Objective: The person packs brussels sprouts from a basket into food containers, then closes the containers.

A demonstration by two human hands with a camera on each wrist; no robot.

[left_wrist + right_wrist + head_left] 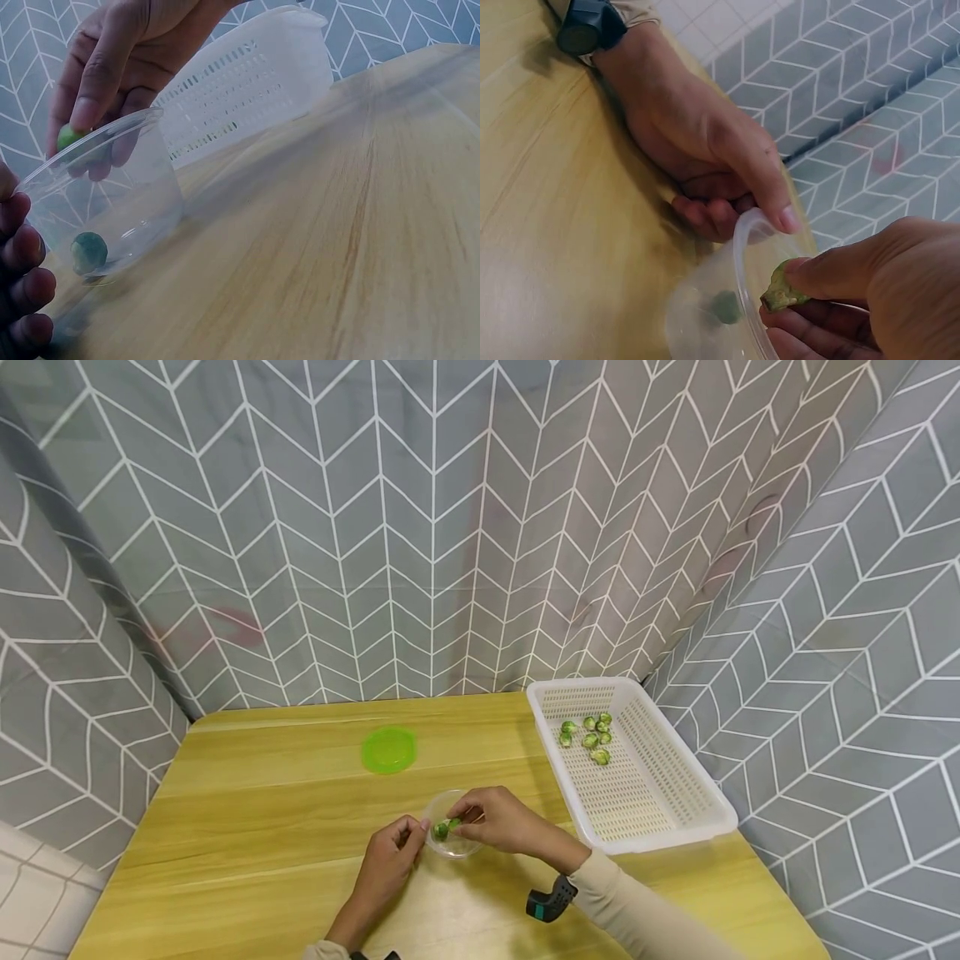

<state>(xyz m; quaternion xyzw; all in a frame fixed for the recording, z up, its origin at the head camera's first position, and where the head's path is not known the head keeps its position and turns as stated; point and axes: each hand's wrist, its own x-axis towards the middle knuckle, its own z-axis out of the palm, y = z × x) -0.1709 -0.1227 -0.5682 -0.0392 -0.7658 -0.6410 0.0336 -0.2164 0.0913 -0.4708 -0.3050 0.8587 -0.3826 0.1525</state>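
My left hand (386,864) steadies a clear plastic tub (154,199), its thumb over the rim and its fingers curled against the outer wall. One Brussels sprout (89,252) lies at the bottom of the tub. Between thumb and fingers, my right hand (498,818) pinches another Brussels sprout (782,289) right at the tub's mouth. The right wrist view shows this sprout's cut stem end pointing toward the tub. In the left wrist view, the right fingers show partly through the clear wall.
A white perforated basket (553,768) stands on the right of the wooden table (262,827), with several Brussels sprouts (590,741) near its far left side. Behind the tub lies a round green lid (388,750). Grey patterned curtains (405,527) hang along the table's back and sides.
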